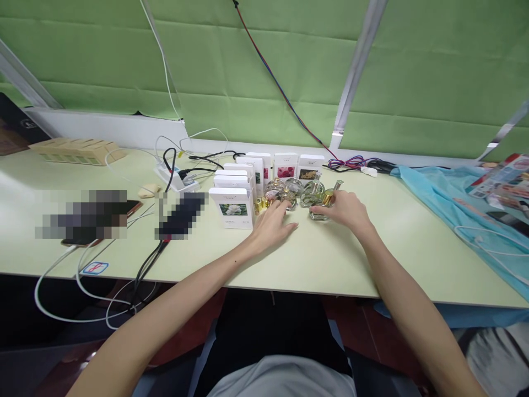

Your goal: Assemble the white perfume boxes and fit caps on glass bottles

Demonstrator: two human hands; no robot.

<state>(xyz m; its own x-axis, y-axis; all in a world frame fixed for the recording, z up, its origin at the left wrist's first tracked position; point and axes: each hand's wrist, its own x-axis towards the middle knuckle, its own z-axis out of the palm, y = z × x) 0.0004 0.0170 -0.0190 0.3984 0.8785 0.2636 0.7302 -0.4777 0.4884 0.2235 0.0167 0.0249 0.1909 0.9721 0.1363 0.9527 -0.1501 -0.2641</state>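
Observation:
Several glass bottles (293,186) with gold collars stand in a cluster on the pale table. My left hand (271,225) reaches to the front left of the cluster, thumb apart from the fingers, touching or just over the bottles there; its fingertips are partly lost among the glass. On the right, my right hand (345,209) has its thumb and fingers around a clear bottle (319,214) with a gold neck, which rests on the table. White boxes with flower pictures (235,209) stand upright in a row left of the bottles, and more white boxes (286,164) stand behind them.
Two blurred-out phones (182,218) with cables lie at the left, near a white power strip (177,179). Beige cartons (78,150) sit at the back left. Blue plastic sheeting (438,193) covers the right end. Bundled wires (351,162) lie along the back edge.

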